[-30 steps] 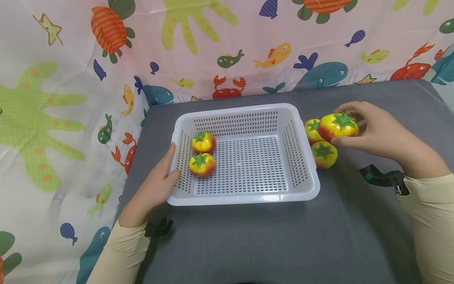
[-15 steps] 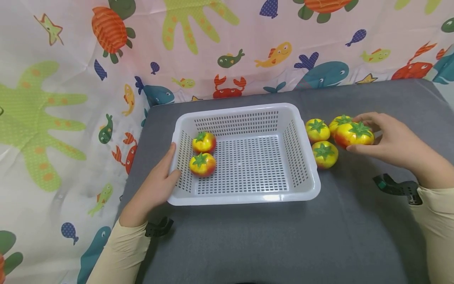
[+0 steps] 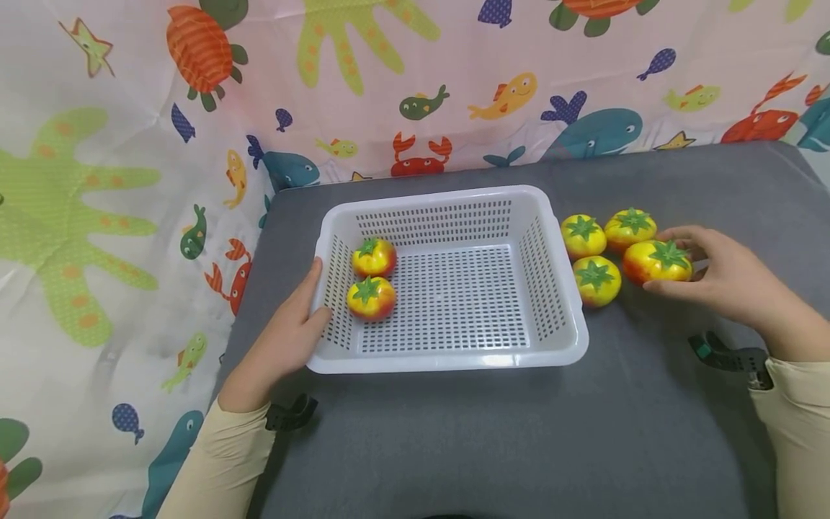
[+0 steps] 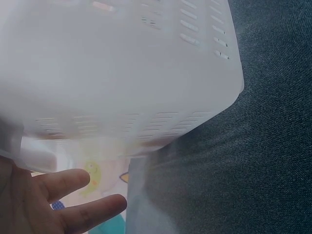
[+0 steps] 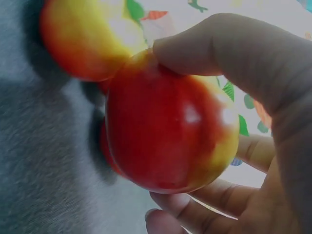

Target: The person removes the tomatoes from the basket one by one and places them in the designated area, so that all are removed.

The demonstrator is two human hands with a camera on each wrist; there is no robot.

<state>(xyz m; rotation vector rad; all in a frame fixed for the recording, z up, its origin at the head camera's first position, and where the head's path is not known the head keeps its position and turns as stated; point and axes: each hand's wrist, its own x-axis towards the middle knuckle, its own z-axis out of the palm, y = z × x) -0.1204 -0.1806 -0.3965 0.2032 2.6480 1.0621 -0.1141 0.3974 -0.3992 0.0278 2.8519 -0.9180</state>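
In the head view, my left hand [image 3: 282,342] holds the left rim of a white perforated plastic basket [image 3: 454,360], its thumb over the edge. Two straight fingers show under the rim in the left wrist view. Two yellow-red toy tomatoes [image 3: 372,298] with green leafy tops sit inside at the left. Right of the basket, my right hand [image 3: 729,277] grips another toy tomato [image 3: 651,264] between thumb and fingers. Its red side [image 5: 161,126] fills the middle of the right wrist view. Whether it touches the table cannot be told.
Three more toy tomatoes lie close together beside the basket's right wall: a near one [image 3: 596,282], a far left one [image 3: 583,236] and a far right one [image 3: 629,228]. A dark grey cloth [image 3: 454,447] covers the table. A sea-animal curtain [image 3: 363,108] hangs behind and at the left.
My right hand, with its toy tomato, has moved right and nearer to me, uncovering the far right tomato of the group. My left hand and the basket have stayed in place.
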